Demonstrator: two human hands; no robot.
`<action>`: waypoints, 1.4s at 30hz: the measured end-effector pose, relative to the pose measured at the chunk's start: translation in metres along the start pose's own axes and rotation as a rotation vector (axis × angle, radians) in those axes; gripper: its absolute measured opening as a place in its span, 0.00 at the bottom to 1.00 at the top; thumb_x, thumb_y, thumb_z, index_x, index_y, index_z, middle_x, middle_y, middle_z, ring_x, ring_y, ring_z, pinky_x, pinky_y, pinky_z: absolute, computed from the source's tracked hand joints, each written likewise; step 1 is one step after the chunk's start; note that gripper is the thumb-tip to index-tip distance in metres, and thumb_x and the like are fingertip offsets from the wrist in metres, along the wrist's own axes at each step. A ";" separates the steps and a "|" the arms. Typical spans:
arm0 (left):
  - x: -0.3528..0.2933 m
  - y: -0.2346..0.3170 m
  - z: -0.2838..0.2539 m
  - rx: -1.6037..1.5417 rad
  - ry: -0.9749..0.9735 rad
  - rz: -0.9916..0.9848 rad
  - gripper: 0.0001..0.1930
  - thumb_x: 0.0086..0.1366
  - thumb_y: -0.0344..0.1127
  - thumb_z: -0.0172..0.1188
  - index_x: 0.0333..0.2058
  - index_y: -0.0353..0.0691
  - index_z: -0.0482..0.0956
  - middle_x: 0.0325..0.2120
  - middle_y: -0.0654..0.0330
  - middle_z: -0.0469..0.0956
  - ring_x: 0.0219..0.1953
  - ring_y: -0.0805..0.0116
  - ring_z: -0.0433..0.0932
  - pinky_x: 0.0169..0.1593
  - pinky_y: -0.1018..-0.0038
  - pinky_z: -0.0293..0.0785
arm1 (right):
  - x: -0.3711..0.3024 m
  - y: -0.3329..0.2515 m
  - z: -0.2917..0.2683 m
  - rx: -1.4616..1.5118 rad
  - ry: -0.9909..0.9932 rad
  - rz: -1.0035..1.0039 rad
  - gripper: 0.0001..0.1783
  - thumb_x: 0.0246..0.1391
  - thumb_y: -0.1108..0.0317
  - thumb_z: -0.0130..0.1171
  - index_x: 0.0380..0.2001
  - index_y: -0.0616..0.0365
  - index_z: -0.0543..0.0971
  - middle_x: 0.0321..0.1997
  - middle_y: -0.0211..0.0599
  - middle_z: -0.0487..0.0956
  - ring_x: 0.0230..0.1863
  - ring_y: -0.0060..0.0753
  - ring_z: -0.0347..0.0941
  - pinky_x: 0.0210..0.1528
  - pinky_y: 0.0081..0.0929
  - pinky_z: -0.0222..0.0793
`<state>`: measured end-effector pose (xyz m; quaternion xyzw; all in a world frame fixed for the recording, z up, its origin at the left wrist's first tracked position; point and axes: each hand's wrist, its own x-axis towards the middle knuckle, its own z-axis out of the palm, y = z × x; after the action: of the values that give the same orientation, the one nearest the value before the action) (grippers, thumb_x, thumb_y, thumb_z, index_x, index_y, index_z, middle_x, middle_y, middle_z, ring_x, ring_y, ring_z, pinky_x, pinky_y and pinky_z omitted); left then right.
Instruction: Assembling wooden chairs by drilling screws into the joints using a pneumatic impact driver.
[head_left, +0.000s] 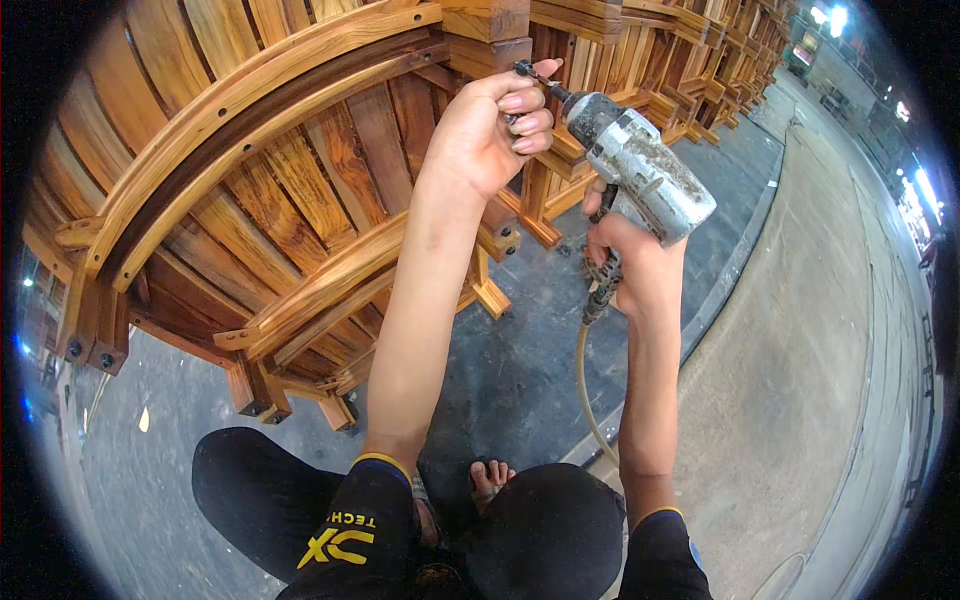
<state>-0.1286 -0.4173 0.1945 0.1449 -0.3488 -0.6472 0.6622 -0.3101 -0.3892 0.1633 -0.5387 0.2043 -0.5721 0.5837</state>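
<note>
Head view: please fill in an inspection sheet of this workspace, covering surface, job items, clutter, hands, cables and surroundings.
Surface: dark floor covering, scuffed and marked.
Job's things: curved slatted wooden piece at upper left; metal power tool with worn, stained casing, its nose pointing up and left.
Clutter: one small pale scrap on the floor at left.
Hands: right hand grips the tool's handle; left hand has curled fingers at the tool's nose, exact grip unclear.
Cables: pale hose drops from the handle; far end not traceable.
Surroundings: more wooden structures toward upper right, a concrete strip at right, bright lights beyond.
</note>
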 end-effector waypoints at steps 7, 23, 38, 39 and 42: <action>-0.003 -0.005 0.005 0.033 0.044 0.005 0.16 0.64 0.30 0.47 0.50 0.31 0.67 0.13 0.73 0.55 0.16 0.79 0.56 0.19 0.81 0.53 | 0.001 -0.006 -0.002 -0.059 0.016 0.080 0.19 0.33 0.88 0.48 0.33 0.64 0.74 0.26 0.33 0.74 0.17 0.21 0.64 0.15 0.18 0.56; -0.128 -0.234 -0.108 -0.205 0.323 -0.352 0.12 0.61 0.28 0.48 0.40 0.28 0.75 0.24 0.58 0.73 0.22 0.75 0.67 0.22 0.82 0.61 | 0.010 -0.032 -0.005 -0.234 0.009 0.161 0.18 0.27 0.86 0.48 0.30 0.64 0.72 0.27 0.38 0.72 0.16 0.24 0.62 0.17 0.21 0.55; -0.106 -0.221 -0.160 -0.324 0.366 -0.512 0.12 0.61 0.24 0.46 0.42 0.25 0.72 0.30 0.53 0.74 0.26 0.72 0.71 0.26 0.83 0.66 | 0.016 -0.040 -0.008 -0.227 -0.051 0.221 0.19 0.27 0.85 0.48 0.31 0.62 0.70 0.26 0.36 0.70 0.17 0.22 0.59 0.17 0.18 0.52; -0.105 -0.220 -0.163 -0.312 0.375 -0.515 0.13 0.61 0.24 0.46 0.42 0.25 0.71 0.30 0.53 0.74 0.25 0.72 0.70 0.25 0.82 0.65 | 0.017 -0.040 -0.007 -0.226 -0.048 0.216 0.19 0.27 0.85 0.48 0.31 0.62 0.70 0.26 0.36 0.70 0.17 0.22 0.59 0.17 0.18 0.52; -0.102 -0.216 -0.157 -0.285 0.370 -0.526 0.13 0.62 0.24 0.46 0.44 0.25 0.71 0.30 0.54 0.74 0.24 0.73 0.69 0.23 0.82 0.64 | 0.016 -0.043 -0.009 -0.270 -0.021 0.208 0.19 0.27 0.86 0.48 0.31 0.63 0.71 0.26 0.36 0.70 0.17 0.22 0.59 0.17 0.18 0.52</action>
<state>-0.1817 -0.3868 -0.0851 0.2507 -0.0795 -0.8006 0.5384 -0.3329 -0.3966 0.2029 -0.5941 0.3281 -0.4704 0.5641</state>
